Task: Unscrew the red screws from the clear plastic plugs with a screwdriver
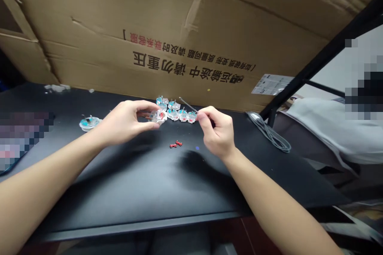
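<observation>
Between its thumb and fingers, my left hand [127, 121] grips a small clear plastic piece [160, 116] with red inside. My right hand [216, 127] is closed on a thin grey rod [188, 104], whose free end points up and left toward the cardboard. Behind the hands, several clear and blue plastic pieces [173, 112] stand grouped on the black table [143, 191]. Two small red parts [176, 144] lie on the table between the hands, nearer the front edge. Another clear and blue piece [89, 122] sits left of my left wrist, partly hidden by it.
A large printed cardboard sheet [167, 20] stands along the back of the table. A coiled grey cable [269, 132] lies at the right. White bits [57, 88] are at the back left. A black metal frame [317, 53] rises on the right, beside pale cloth [317, 131].
</observation>
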`<state>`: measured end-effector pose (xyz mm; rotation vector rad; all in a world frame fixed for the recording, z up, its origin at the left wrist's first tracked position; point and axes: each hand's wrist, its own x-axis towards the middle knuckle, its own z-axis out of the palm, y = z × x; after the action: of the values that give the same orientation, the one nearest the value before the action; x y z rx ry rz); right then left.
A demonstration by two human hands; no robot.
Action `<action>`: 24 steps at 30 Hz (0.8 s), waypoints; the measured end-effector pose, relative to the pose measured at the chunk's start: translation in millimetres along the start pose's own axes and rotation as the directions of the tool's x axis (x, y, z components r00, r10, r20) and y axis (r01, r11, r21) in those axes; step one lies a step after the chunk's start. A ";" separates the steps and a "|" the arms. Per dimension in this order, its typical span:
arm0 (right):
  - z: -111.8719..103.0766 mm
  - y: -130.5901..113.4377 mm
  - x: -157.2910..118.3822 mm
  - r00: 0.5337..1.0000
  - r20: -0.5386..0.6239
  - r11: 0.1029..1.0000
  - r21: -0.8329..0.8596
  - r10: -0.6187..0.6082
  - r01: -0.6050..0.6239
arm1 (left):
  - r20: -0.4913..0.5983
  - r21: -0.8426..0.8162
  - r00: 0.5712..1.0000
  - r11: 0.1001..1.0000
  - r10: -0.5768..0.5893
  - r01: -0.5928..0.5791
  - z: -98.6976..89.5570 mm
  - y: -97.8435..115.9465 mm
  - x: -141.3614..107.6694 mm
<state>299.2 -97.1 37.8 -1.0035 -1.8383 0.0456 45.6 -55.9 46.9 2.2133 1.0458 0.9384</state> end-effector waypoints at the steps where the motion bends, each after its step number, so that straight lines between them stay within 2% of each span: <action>1: -1.7 0.3 0.6 0.999 0.048 0.999 -0.052 -0.009 0.011 | -0.020 -0.030 1.000 0.999 -0.013 0.013 -0.7 3.1 -0.7; 4: -6.4 4.8 3.8 0.969 0.232 0.968 -0.250 0.087 -0.027 | -0.076 -0.079 0.997 0.997 -0.034 0.028 -4.7 8.0 -1.7; 6: -8.7 7.9 6.0 0.971 0.195 0.958 -0.274 0.136 -0.079 | -0.073 -0.143 0.996 0.989 -0.047 0.036 -6.4 9.5 -1.8; 8: -9.7 8.3 6.7 0.990 0.092 0.976 -0.201 0.106 -0.086 | -0.040 -0.259 0.998 0.965 -0.051 0.039 -5.3 11.4 -2.0; 10: -9.3 5.5 5.8 0.999 0.038 0.992 -0.124 0.037 -0.032 | -0.029 -0.368 0.998 0.929 -0.054 0.040 -1.1 14.1 -2.9; 15: -6.3 -4.9 0.7 0.993 0.040 0.992 -0.050 -0.113 0.115 | 0.008 -0.524 0.998 0.849 -0.068 0.062 12.0 20.6 -7.5; 19: -6.5 -8.1 -1.1 0.992 0.069 0.992 -0.060 -0.108 0.112 | 0.061 -0.554 0.996 0.828 -0.068 0.090 14.7 22.2 -9.9; 24: -6.7 -9.6 -2.2 0.994 0.072 0.994 -0.078 -0.077 0.083 | 0.058 -0.541 0.994 0.834 -0.088 0.106 14.1 22.6 -10.0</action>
<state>298.9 -107.3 43.8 -0.9935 -1.9550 -0.0436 61.9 -79.0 49.9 1.6779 0.7458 1.0031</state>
